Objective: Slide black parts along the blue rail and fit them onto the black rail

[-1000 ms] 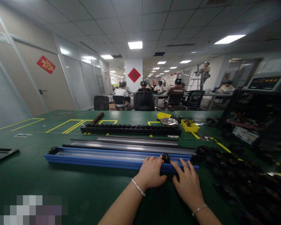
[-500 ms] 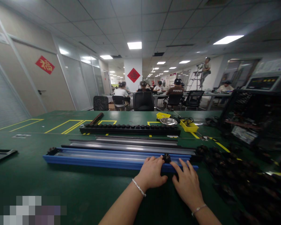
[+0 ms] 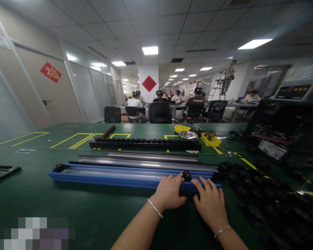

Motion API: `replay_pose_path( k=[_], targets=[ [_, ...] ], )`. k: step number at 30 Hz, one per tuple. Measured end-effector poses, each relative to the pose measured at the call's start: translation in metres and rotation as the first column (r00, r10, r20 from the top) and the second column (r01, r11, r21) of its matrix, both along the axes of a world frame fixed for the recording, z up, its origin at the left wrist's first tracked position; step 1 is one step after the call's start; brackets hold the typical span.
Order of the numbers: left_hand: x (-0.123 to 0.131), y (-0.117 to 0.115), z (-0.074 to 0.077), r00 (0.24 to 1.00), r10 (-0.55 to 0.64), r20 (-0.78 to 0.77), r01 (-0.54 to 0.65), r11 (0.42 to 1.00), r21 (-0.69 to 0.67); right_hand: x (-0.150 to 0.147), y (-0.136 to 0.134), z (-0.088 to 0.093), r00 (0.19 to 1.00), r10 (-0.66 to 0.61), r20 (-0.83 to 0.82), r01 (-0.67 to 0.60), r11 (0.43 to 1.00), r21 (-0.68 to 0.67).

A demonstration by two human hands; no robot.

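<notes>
Head view shows the left hand (image 3: 170, 191) and right hand (image 3: 211, 203), fingers (image 3: 198, 186) loosely spread, bracing a black component (image 3: 187, 176) between them in the blue channel (image 3: 101, 180), seemingly positioning it, the next move calling for even contact.

A red diamond (image 3: 50, 72) on the left-hand door (image 3: 64, 99) bears the gold character "福". A brown shirt (image 3: 195, 99) reads "PUMPKIN", its final letter blurred. 1 more red diamond (image 3: 149, 83), on the pillar (image 3: 143, 72), carries an illegible character.
</notes>
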State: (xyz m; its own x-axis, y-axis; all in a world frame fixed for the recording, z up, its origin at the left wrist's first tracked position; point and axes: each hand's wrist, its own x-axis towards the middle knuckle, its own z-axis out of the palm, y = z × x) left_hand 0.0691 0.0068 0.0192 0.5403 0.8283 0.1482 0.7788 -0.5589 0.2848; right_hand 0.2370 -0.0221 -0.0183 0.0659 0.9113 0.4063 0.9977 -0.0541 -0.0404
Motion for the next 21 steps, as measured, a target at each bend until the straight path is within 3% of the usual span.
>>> replay_pose_path(
  k=[21],
  targets=[
    [0.0021,-0.0042,0.0024,0.999,-0.031,-0.031,0.032,0.999,0.022,0.0044,0.0007,-0.0022,0.999,-0.024,0.031,0.024,1.000,0.008]
  ],
)
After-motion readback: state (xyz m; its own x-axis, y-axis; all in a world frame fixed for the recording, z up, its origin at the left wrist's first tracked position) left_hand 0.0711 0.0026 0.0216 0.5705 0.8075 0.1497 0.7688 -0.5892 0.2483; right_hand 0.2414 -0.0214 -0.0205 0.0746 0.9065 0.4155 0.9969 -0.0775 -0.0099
